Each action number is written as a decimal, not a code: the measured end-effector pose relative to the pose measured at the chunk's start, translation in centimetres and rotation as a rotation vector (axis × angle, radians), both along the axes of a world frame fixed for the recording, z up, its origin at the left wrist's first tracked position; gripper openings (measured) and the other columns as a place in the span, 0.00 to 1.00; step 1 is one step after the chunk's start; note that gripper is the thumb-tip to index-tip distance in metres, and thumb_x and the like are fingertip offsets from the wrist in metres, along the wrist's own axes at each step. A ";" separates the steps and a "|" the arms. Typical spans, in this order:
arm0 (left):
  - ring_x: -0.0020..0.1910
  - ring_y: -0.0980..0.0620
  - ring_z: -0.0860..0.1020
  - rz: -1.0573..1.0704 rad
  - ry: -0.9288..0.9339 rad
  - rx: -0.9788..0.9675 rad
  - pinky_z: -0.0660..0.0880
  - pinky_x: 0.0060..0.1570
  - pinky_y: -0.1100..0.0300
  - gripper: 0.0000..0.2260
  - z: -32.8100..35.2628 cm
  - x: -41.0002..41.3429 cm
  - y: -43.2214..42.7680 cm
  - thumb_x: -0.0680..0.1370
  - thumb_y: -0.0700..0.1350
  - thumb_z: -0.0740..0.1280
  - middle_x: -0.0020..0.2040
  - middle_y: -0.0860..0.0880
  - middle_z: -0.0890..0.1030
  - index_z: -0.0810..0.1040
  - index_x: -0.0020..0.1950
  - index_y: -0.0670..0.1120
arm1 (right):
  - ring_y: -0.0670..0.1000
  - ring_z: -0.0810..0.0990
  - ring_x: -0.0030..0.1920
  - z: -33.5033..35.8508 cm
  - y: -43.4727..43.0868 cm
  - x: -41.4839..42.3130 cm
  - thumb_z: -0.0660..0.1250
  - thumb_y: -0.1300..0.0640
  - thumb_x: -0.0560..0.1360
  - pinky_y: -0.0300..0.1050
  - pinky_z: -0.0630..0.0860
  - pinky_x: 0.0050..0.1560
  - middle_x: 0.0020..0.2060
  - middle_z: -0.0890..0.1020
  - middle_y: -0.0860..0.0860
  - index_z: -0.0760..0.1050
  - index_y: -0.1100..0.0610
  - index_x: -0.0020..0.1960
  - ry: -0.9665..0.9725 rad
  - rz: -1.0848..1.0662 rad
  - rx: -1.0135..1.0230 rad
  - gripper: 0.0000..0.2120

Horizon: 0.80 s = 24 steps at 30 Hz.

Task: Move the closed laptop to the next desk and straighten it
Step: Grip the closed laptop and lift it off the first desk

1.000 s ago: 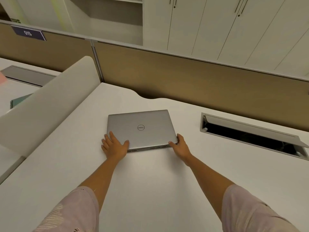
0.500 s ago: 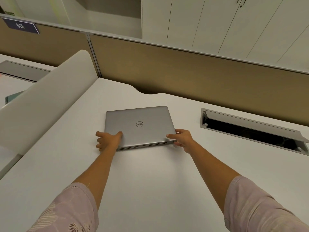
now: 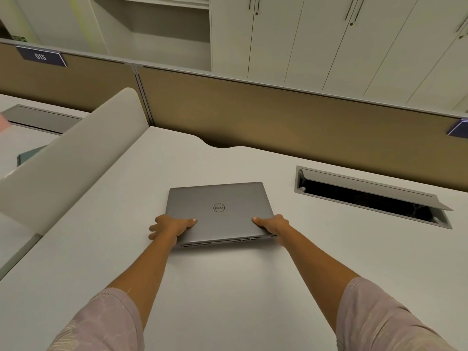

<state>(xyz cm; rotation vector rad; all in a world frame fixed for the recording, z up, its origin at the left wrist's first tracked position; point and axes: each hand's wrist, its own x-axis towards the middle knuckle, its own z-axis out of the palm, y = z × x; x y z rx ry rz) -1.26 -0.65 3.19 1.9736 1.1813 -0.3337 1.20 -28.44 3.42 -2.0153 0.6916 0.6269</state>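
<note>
A closed grey laptop with a round logo on its lid sits on the white desk, near the middle. My left hand grips its near left corner, thumb on the lid and fingers under the edge. My right hand grips the near right corner the same way. The near edge with its vent slots looks raised a little off the desk; the far edge seems to rest on it.
A curved white divider separates this desk from the one at the left, where a green notebook lies. An open cable tray is sunk into the desk at the right. A brown partition runs along the back.
Both hands went from resting at the laptop's near corners to gripping them, thumbs on the lid. The near edge has come up slightly.
</note>
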 end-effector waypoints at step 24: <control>0.61 0.38 0.71 -0.426 -0.038 -0.028 0.72 0.61 0.43 0.41 1.3 -8.9 -16.0 0.58 0.57 0.82 0.64 0.40 0.72 0.70 0.64 0.41 | 0.63 0.74 0.60 -0.9 -11.4 -23.7 0.76 0.41 0.66 0.59 0.76 0.59 0.62 0.69 0.59 0.70 0.62 0.64 -0.167 -0.612 -0.083 0.37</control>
